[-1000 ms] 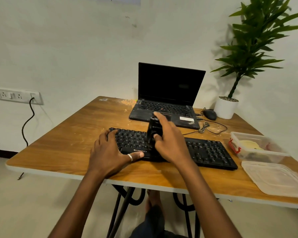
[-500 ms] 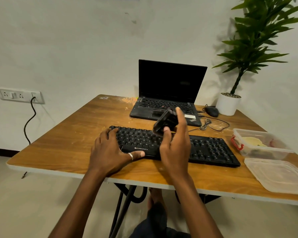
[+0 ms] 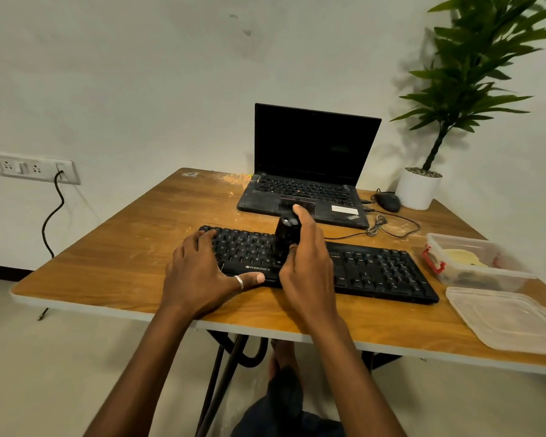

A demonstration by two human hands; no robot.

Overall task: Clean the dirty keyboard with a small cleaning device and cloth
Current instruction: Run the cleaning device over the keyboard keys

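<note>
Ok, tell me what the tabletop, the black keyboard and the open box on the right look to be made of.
Tabletop: probably wood-grain laminate on board, semi-matt; printed-looking grain, pale edge band, whitish scuffs.
Keyboard: likely black plastic, matt; dull keys with white legends.
Box: clear plastic, slightly cloudy; contents show through its wall, red clip at one end.

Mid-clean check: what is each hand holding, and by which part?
The right hand grips the black cleaning device round its upright body, forefinger over the top. The left hand holds nothing; it rests flat on the left end of the keyboard.
</note>
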